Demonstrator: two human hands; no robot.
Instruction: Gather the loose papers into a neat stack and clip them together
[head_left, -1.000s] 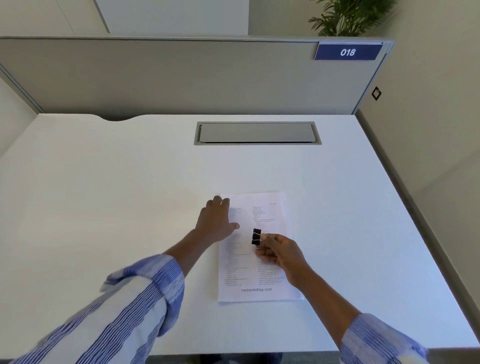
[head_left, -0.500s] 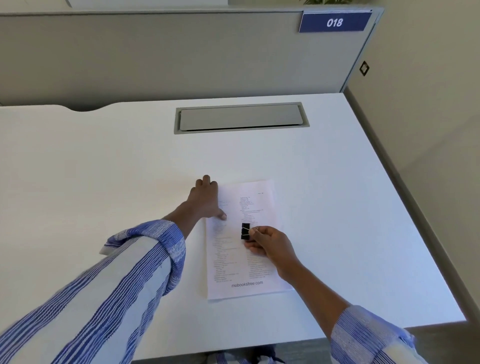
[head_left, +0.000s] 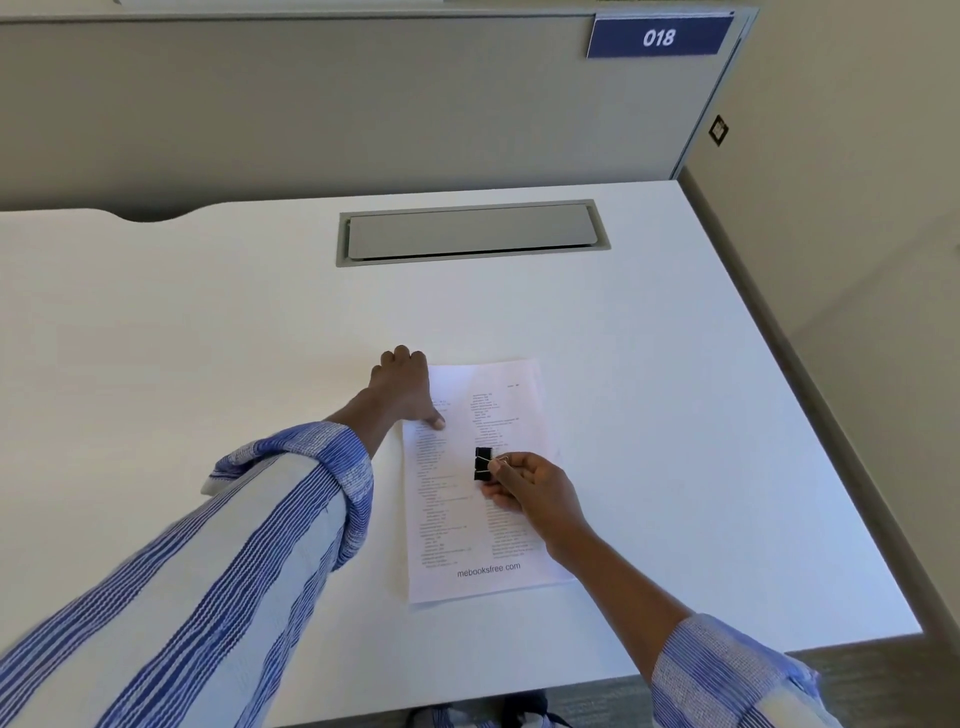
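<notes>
A stack of printed white papers (head_left: 467, 525) lies flat on the white desk (head_left: 208, 332), its edges lined up. My left hand (head_left: 402, 387) rests on the stack's far left corner, fingers curled over the edge and thumb pressed on the sheet. My right hand (head_left: 535, 491) hovers over the middle of the stack and pinches the wire handles of a black binder clip (head_left: 482, 463), whose body points left. How many sheets the stack holds cannot be told.
A grey cable hatch (head_left: 470, 232) is set into the desk behind the papers. A grey partition (head_left: 311, 104) with a blue "018" sign (head_left: 658, 36) closes the back. The desk's right edge (head_left: 810, 395) runs along a wall; the near edge is close to my sleeves.
The view tilted down and shifted slightly. My left hand slid from flat on the page to the stack's far left corner. My right hand still holds the clip over the middle.
</notes>
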